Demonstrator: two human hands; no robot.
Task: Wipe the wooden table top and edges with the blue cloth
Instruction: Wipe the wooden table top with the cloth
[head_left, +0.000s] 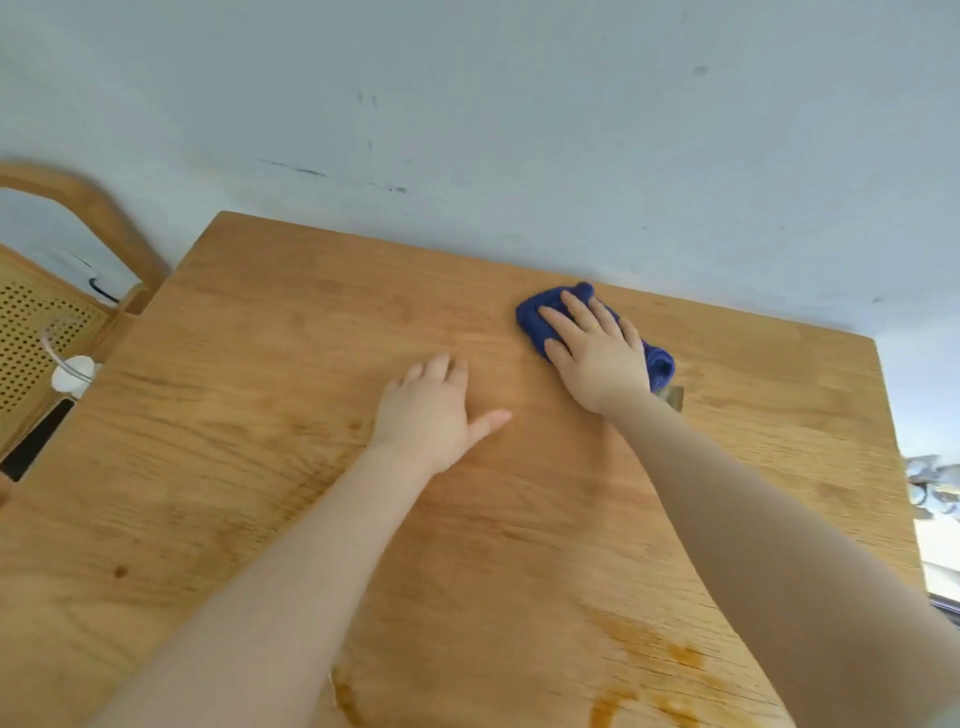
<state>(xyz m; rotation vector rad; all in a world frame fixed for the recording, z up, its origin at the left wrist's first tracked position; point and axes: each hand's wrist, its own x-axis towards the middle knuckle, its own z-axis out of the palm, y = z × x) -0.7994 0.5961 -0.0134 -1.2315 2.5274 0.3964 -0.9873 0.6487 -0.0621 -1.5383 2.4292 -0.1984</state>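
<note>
The wooden table top (270, 415) fills most of the head view and butts against a pale wall. A bunched blue cloth (535, 319) lies near the table's far edge, right of centre. My right hand (597, 353) presses flat on the cloth with straight, spread fingers, covering most of it. My left hand (434, 410) rests flat on the bare wood to the left of it, thumb out to the right. Dark orange stains (675, 670) mark the wood near the front edge.
A wooden chair with a perforated cane back (36, 332) stands at the table's left side. A white object with a clear loop (70, 376) sits by the left edge. The table's right edge (901, 467) drops off to a bright, cluttered area.
</note>
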